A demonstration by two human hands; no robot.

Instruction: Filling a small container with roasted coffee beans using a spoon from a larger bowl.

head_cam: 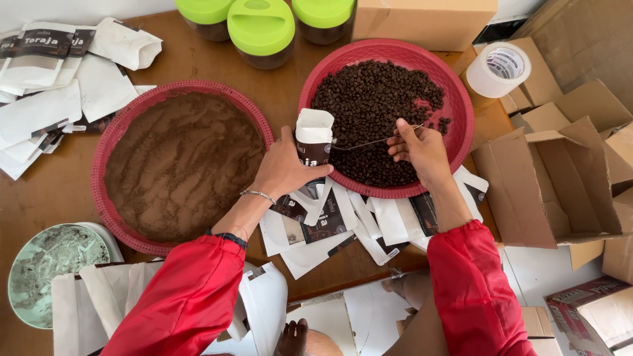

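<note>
Worktop (277, 99) carries two red baskets: ground coffee (181, 161) left, whole beans (379, 112) right. Filling looks underway: the left hand (283, 168) grips an open white pouch (313, 142) upright at the bean basket's rim, while the right hand (422, 148) pinches a thin metal scoop handle (376, 141). Beans likely go in next, needing a steady pouch mouth.

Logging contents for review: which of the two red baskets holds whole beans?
The right red basket, by the right hand, holds whole dark beans; the left red basket holds brown powder.

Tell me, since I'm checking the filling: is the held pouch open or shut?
Open: the pouch stands upright in the left hand, its top spread wide.
</note>
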